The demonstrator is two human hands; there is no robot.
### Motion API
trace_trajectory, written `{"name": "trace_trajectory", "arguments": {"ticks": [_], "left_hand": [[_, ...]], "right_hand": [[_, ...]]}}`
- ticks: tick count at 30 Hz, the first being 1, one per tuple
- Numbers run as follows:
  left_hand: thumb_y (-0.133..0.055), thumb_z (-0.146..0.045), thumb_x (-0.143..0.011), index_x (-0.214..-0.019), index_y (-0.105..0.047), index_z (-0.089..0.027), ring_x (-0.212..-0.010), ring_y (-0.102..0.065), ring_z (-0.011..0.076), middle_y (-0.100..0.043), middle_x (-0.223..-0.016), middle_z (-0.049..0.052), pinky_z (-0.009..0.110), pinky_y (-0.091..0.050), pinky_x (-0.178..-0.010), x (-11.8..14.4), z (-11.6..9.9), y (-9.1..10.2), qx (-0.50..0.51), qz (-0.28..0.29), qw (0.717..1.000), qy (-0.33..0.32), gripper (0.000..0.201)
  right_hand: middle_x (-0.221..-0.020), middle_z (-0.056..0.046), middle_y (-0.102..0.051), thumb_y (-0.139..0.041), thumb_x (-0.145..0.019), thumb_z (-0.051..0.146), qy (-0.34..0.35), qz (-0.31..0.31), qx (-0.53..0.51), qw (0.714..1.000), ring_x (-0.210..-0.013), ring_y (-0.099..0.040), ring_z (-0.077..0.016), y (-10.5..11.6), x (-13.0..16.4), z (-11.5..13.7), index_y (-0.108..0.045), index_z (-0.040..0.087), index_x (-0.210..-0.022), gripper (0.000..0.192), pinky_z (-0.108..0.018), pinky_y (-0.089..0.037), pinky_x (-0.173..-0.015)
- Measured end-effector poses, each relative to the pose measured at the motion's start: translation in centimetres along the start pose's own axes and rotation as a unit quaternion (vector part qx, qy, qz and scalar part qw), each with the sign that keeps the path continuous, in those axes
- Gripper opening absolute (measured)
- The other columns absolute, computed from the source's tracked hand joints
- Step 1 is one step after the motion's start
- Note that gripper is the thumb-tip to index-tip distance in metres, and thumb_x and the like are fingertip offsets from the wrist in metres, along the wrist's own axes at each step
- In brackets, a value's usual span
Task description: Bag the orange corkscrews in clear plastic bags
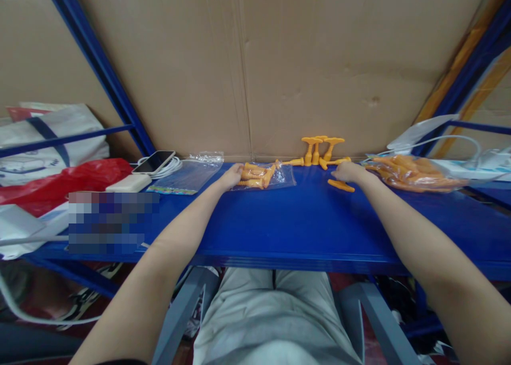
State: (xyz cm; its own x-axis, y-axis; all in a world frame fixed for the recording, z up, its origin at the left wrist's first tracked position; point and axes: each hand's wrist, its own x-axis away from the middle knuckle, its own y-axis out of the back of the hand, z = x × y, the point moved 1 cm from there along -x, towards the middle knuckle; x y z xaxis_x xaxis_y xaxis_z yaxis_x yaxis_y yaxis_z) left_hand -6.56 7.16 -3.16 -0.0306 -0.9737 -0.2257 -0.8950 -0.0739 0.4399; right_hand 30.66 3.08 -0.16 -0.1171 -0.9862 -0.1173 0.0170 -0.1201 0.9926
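Note:
My left hand is closed on the left end of a clear plastic bag, where several orange T-handled plastic pieces lie. At the right, my right hand has its fingers curled down around an orange T-handled piece; the crossbar shows in front of the fingers, and the shaft is hidden. Just behind it, several more orange T-handled pieces stand upright with crossbars on top, and others lie beside them against the cardboard.
A full bag of orange pieces lies right of my right hand. To the left are a flat clear bag, a phone on a coiled white cable, a white power bank and a red plastic bag. Cardboard backs the blue shelf.

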Motion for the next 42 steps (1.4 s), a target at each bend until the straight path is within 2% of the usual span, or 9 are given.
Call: {"name": "trace_trajectory", "arguments": {"ticks": [2, 4, 9, 14, 18, 23, 26, 33, 42], "left_hand": [[-0.048, -0.015, -0.085, -0.092, -0.061, -0.019, -0.114, -0.061, 0.0234, -0.072, -0.103, 0.007, 0.038, -0.042, -0.106, -0.1, 0.0, 0.1, 0.006, 0.009, 1.0, -0.006, 0.016], [-0.049, -0.015, -0.085, -0.094, -0.062, -0.018, -0.114, -0.061, 0.0241, -0.072, -0.103, 0.007, 0.039, -0.043, -0.105, -0.1, 0.1, 0.1, 0.01, 0.014, 1.0, -0.005, 0.015], [-0.045, -0.014, -0.087, -0.098, -0.061, -0.017, -0.113, -0.061, 0.0235, -0.071, -0.108, 0.009, 0.041, -0.043, -0.106, -0.4, 0.5, 0.0, -0.007, 0.002, 1.0, -0.001, 0.02], [-0.045, -0.015, -0.088, -0.101, -0.06, -0.018, -0.111, -0.062, 0.0225, -0.07, -0.108, 0.008, 0.041, -0.043, -0.106, -1.0, 1.2, 0.1, -0.003, 0.02, 1.0, -0.005, 0.02], [-0.045, -0.015, -0.088, -0.102, -0.059, -0.018, -0.111, -0.062, 0.022, -0.069, -0.111, 0.009, 0.04, -0.043, -0.106, -1.3, 1.4, 0.2, -0.009, 0.012, 1.0, -0.004, 0.02], [-0.042, -0.015, -0.09, -0.101, -0.059, -0.017, -0.11, -0.063, 0.0212, -0.069, -0.112, 0.01, 0.04, -0.043, -0.106, -0.9, 1.1, 0.0, -0.006, 0.015, 1.0, 0.004, 0.02], [-0.041, -0.017, -0.091, -0.101, -0.059, -0.018, -0.108, -0.064, 0.0212, -0.071, -0.107, 0.008, 0.041, -0.045, -0.104, -0.5, 0.6, -0.1, 0.015, 0.026, 1.0, 0.005, 0.021], [-0.047, -0.015, -0.086, -0.093, -0.063, -0.016, -0.111, -0.064, 0.0235, -0.072, -0.109, 0.011, 0.041, -0.044, -0.106, 0.0, 0.1, 0.0, 0.033, 0.049, 0.998, -0.012, 0.018], [-0.05, -0.015, -0.082, -0.097, -0.063, -0.016, -0.123, -0.057, 0.0242, -0.069, -0.116, 0.011, 0.042, -0.036, -0.111, -0.5, 0.6, -0.8, 0.011, 0.043, 0.999, -0.031, 0.02]], "right_hand": [[-0.084, -0.018, -0.073, -0.057, -0.086, 0.033, 0.007, 0.066, 0.022, 0.998, -0.085, -0.071, -0.0279, 0.5, 0.7, 1.4, -0.076, 0.01, -0.092, 0.03, -0.034, -0.051, -0.077], [-0.076, -0.014, -0.072, -0.055, -0.088, 0.031, 0.047, 0.09, 0.02, 0.995, -0.077, -0.069, -0.0239, 1.1, 1.7, 3.1, -0.075, 0.012, -0.08, 0.029, -0.03, -0.049, -0.072], [-0.085, -0.007, -0.075, -0.052, -0.092, 0.03, 0.193, 0.071, -0.073, 0.976, -0.077, -0.067, -0.0182, 2.2, 4.3, 6.3, -0.073, 0.016, -0.083, 0.027, -0.024, -0.046, -0.067], [-0.091, -0.012, -0.075, -0.051, -0.092, 0.031, 0.135, -0.026, 0.02, 0.99, -0.085, -0.068, -0.0227, 2.7, 4.6, 6.2, -0.074, 0.014, -0.091, 0.029, -0.027, -0.044, -0.068], [-0.089, -0.012, -0.074, -0.055, -0.09, 0.04, 0.137, 0.043, 0.051, 0.988, -0.08, -0.067, -0.0217, 2.3, 4.6, 6.3, -0.075, 0.013, -0.091, 0.033, -0.027, -0.041, -0.06], [-0.085, -0.008, -0.074, -0.057, -0.082, 0.016, 0.126, 0.093, 0.053, 0.986, -0.073, -0.067, -0.0167, 1.8, 4.7, 6.7, -0.074, 0.012, -0.087, 0.018, -0.023, -0.04, -0.057], [-0.077, -0.006, -0.073, -0.059, -0.077, 0.016, 0.099, 0.119, 0.03, 0.987, -0.064, -0.064, -0.0154, 1.8, 4.6, 6.3, -0.073, 0.013, -0.085, 0.016, -0.023, -0.04, -0.053], [-0.075, -0.005, -0.071, -0.062, -0.074, 0.024, 0.131, -0.026, -0.016, 0.991, -0.074, -0.065, -0.0197, 2.5, 3.9, 5.5, -0.069, 0.017, -0.081, 0.012, -0.025, -0.041, -0.06], [-0.074, -0.003, -0.068, -0.06, -0.069, 0.017, 0.238, -0.037, -0.101, 0.965, -0.072, -0.061, -0.0178, 1.7, 4.6, 7.1, -0.066, 0.017, -0.078, 0.011, -0.026, -0.04, -0.066]]}}
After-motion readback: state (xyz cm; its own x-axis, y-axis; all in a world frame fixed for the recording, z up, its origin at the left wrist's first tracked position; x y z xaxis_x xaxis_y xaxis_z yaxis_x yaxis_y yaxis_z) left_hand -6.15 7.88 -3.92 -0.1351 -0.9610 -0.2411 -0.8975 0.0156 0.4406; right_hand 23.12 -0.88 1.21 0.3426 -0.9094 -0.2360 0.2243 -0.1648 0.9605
